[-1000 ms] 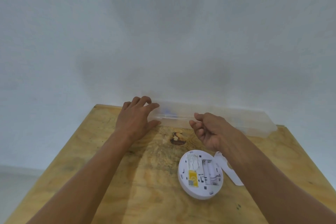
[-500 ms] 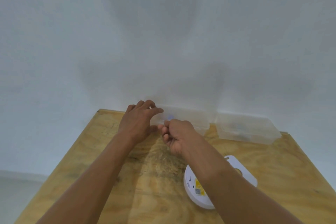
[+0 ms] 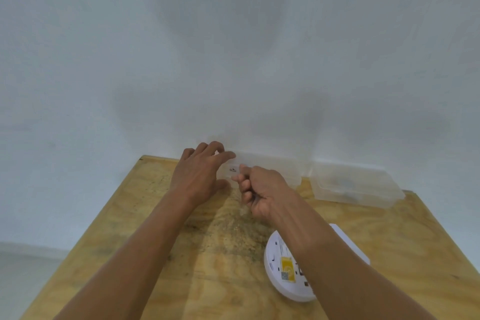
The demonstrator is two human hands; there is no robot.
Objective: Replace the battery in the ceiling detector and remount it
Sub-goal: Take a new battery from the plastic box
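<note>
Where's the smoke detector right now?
In the head view, the detector lies back side up on the wooden table, lower right, partly under the right forearm.

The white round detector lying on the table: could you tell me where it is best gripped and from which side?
Grip the detector by its round rim, from its left and near side; the right forearm covers its right half. It lies flat, open back up, so pinch the edge.

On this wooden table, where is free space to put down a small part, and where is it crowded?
Free: the table's near left part, between its left edge and the left forearm, and the right strip beyond the detector. Crowded: the far edge by the wall, where two clear plastic containers stand and both hands work.
</note>
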